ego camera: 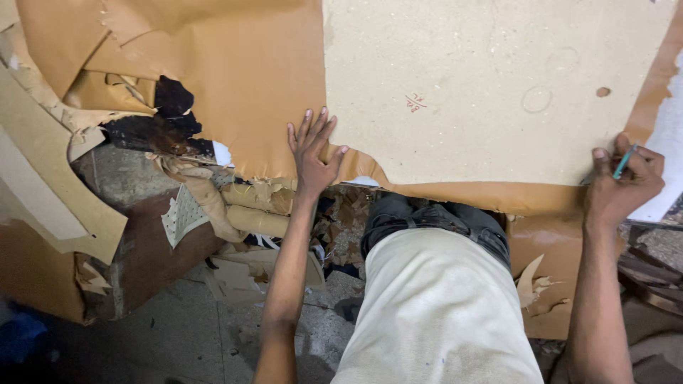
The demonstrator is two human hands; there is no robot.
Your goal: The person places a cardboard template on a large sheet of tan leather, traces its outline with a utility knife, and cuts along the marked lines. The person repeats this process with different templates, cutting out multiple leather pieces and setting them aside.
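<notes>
A large pale beige board (491,85) lies flat on a tan brown sheet (249,78) that covers the work surface. My left hand (311,153) rests flat with fingers spread on the brown sheet, just left of the board's lower left corner. At the board's lower right corner, my right hand (626,181) is closed around a thin teal pen (625,161), its tip at the board's edge. The board bears faint circle marks and a small red scribble.
Torn brown scraps and rolled pieces (249,206) hang under the sheet's front edge. A black charred-looking patch (167,124) sits at the left. Beige cut-out boards (43,178) lean at the far left. Grey concrete floor (192,334) lies below.
</notes>
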